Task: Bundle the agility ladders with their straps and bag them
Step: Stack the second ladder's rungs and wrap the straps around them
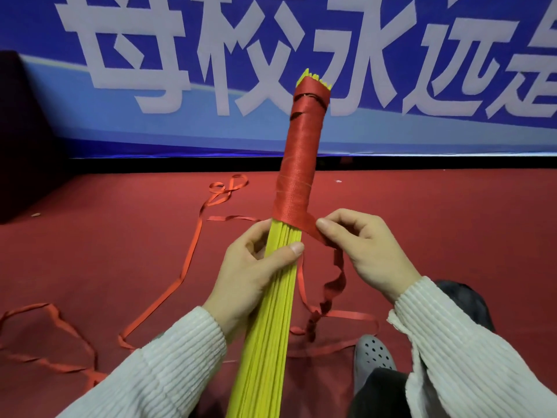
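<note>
Yellow rungs form a tight bundle that runs from the near edge up and away, its far half wound in red strap, with yellow tips showing past the wrap at the far end. The left hand grips the bundle just below the wrap, thumb laid across the rungs and fingers curled behind. The right hand pinches the strap where it leaves the wrap on the right side, thumb and forefinger closed on it. From that pinch the loose strap hangs down and trails over the red carpet, looping off to the left. Both wrists wear white ribbed sleeves. A grey perforated shoe sits near right. A blue banner with white characters stands far behind.
</note>
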Tool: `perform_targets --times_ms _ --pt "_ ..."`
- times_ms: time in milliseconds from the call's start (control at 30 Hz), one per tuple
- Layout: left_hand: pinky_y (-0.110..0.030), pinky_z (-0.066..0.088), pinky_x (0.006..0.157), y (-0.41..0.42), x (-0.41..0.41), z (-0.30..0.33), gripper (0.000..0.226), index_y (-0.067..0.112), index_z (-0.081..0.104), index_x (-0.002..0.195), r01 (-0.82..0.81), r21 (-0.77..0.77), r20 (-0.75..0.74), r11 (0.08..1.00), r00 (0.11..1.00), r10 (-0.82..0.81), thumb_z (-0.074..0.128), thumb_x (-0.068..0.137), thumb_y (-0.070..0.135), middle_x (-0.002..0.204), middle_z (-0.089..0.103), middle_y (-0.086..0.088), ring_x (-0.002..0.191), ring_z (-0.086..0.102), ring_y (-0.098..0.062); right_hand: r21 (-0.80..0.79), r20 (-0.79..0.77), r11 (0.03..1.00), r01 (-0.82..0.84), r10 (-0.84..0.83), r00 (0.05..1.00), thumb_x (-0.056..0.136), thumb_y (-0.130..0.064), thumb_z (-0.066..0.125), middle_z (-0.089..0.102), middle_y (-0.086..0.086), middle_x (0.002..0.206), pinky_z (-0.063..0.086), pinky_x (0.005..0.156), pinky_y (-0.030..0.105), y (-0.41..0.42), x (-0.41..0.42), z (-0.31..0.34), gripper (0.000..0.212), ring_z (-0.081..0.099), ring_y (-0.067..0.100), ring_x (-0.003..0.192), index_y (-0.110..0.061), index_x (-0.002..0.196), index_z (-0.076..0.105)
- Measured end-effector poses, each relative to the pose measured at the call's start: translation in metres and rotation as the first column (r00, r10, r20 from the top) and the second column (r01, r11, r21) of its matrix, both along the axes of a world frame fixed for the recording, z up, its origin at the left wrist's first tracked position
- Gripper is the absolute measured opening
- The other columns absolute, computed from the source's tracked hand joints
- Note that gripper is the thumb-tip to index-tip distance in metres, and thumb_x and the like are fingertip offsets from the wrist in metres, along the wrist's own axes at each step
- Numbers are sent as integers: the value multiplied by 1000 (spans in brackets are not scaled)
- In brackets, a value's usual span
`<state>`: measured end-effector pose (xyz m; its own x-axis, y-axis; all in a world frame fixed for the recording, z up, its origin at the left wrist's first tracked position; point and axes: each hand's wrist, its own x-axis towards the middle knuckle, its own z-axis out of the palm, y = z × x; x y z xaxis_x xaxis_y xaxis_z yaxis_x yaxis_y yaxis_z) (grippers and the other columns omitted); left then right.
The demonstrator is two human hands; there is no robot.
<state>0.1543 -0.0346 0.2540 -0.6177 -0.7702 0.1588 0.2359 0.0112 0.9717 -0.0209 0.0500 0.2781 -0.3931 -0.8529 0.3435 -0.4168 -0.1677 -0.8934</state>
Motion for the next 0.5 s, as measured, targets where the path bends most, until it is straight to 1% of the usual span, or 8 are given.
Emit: perform_targets --times_ms 133,200,267,333,367,400,433,500 --pt "-46 62 89 7 -3 0 44 15 66 134 283 242 -138 928 957 -255 67 93 33 121 73 -14 107 72 -29 -105 112 993 47 -36 993 95 -18 71 62 1 65 45 61 26 -8 14 -5 28 54 11 62 3 78 62" --pt "-44 63 80 10 -6 1 42 17 66 131 302 250 -93 920 953 -288 67 94 37 118 74 -11 99 73 -27 -82 138 997 9 2 990 96 -16 69 64 -1 63 48 59 23 -9 16 -6 24 57 10 59 1 79 62" --pt "-36 62 69 11 -7 1 31 15 66 126 241 215 -39 946 970 -238 72 97 25 103 73 -8 84 71 -19 -27 113 998 -52 55 992 96 -12 70 65 -2 64 49 60 22 -5 13 -5 18 59 10 58 -2 82 65" --pt "-33 61 64 8 -7 -1 26 11 66 121 172 225 -21 959 985 -172 69 96 18 95 70 -9 77 69 -17 36 74 994 -108 105 992 94 -3 70 68 1 68 50 65 23 2 6 -1 6 62 11 63 -3 88 69" --pt "-32 61 63 6 -6 -1 25 9 67 119 145 236 -17 961 989 -145 69 97 18 93 69 -10 75 69 -18 76 4 993 -89 89 996 93 0 69 71 2 72 49 67 22 5 2 0 8 62 9 65 -8 91 72" --pt "-32 60 62 4 -5 -2 23 8 67 117 123 240 -14 963 992 -123 68 97 19 92 69 -10 72 68 -18 114 -129 993 -14 29 991 92 -1 68 72 0 75 46 68 22 7 -2 1 16 61 7 67 -15 92 74" --pt "-31 60 61 2 -4 -2 22 7 67 116 105 236 -10 966 994 -106 68 97 19 92 70 -11 70 67 -18 131 -321 985 116 -69 945 91 -4 67 70 -8 75 42 68 23 7 -5 0 21 59 6 70 -24 92 75" --pt "-30 59 61 2 -4 -2 20 7 66 114 82 218 -3 972 996 -84 68 98 17 96 72 -10 70 68 -17 92 -614 931 353 -226 757 90 -12 63 58 -20 68 35 68 31 5 -7 2 23 53 11 75 -33 90 72"
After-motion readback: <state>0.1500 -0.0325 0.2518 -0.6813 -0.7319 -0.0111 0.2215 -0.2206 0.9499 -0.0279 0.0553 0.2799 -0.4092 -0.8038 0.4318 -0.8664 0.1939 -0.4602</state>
